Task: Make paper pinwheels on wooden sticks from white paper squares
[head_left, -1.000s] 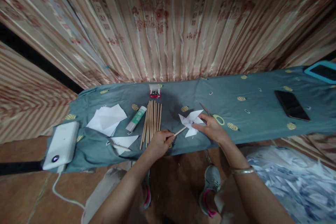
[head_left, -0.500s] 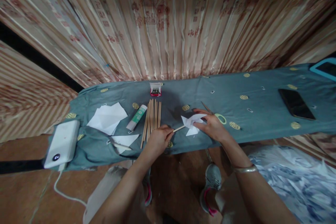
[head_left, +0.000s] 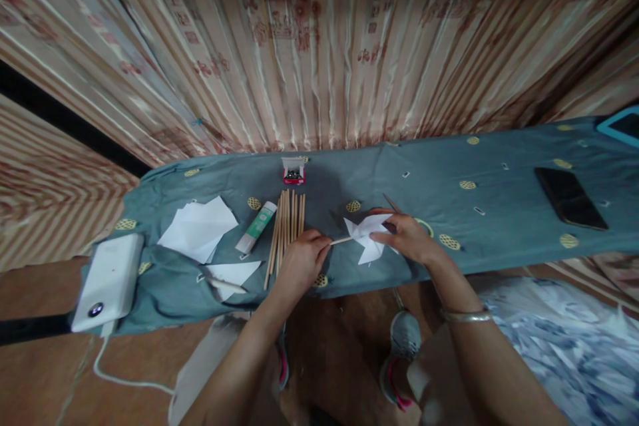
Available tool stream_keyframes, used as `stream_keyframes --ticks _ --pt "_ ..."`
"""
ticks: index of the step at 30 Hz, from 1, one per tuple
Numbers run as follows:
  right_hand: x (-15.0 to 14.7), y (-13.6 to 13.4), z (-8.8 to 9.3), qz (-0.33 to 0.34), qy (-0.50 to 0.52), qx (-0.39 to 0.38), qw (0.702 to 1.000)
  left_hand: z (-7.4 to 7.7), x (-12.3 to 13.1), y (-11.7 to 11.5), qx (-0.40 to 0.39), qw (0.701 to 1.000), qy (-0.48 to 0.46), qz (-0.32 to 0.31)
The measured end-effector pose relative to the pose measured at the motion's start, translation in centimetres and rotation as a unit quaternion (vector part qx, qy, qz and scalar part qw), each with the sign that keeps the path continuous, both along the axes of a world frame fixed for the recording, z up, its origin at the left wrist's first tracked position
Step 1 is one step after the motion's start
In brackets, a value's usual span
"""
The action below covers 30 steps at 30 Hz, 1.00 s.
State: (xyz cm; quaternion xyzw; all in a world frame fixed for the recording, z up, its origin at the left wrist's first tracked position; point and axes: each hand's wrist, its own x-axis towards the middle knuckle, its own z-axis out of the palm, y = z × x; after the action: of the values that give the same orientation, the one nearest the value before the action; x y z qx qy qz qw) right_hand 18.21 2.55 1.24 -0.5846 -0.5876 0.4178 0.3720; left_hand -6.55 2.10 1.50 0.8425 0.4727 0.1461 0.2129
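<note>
My left hand [head_left: 305, 255] is closed around a thin wooden stick [head_left: 341, 240] that points to the right. At the stick's far end is a white paper pinwheel [head_left: 368, 234] with pointed blades. Its right side is pinched in my right hand [head_left: 405, 237], whose thumb lies on the front; some fingers are hidden behind the paper. Just left of my left hand lies a bundle of wooden sticks [head_left: 285, 226]. Scissors [head_left: 424, 226] with a pale green handle lie partly covered behind my right hand.
A glue stick [head_left: 256, 227], stacked white paper [head_left: 200, 229], a paper triangle [head_left: 239, 275] and a white pen [head_left: 227, 286] lie to the left. Behind the sticks stands a small open red box [head_left: 293, 173]. A white power bank [head_left: 108, 283] and a black phone [head_left: 570, 198] lie at opposite sides.
The pinwheel has turned slightly, so its blades face me more openly. Both hands keep their hold, and the view has shifted a little.
</note>
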Motion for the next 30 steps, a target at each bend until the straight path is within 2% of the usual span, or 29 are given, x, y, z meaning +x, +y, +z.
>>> stream_keyframes --ticks 10,19,30 --pt "0.4 0.1 0.1 0.069 -0.102 0.022 0.992 -1.1 0.1 0.4 0.070 0.997 -0.031 0.000" --pt "-0.1 -0.1 -0.3 0.079 -0.183 0.031 0.979 -1.1 0.4 0.4 0.070 0.997 -0.039 -0.012" --pt "-0.1 -0.2 0.0 0.099 -0.220 0.051 0.969 -1.7 2.2 0.7 0.053 0.995 -0.079 -0.013"
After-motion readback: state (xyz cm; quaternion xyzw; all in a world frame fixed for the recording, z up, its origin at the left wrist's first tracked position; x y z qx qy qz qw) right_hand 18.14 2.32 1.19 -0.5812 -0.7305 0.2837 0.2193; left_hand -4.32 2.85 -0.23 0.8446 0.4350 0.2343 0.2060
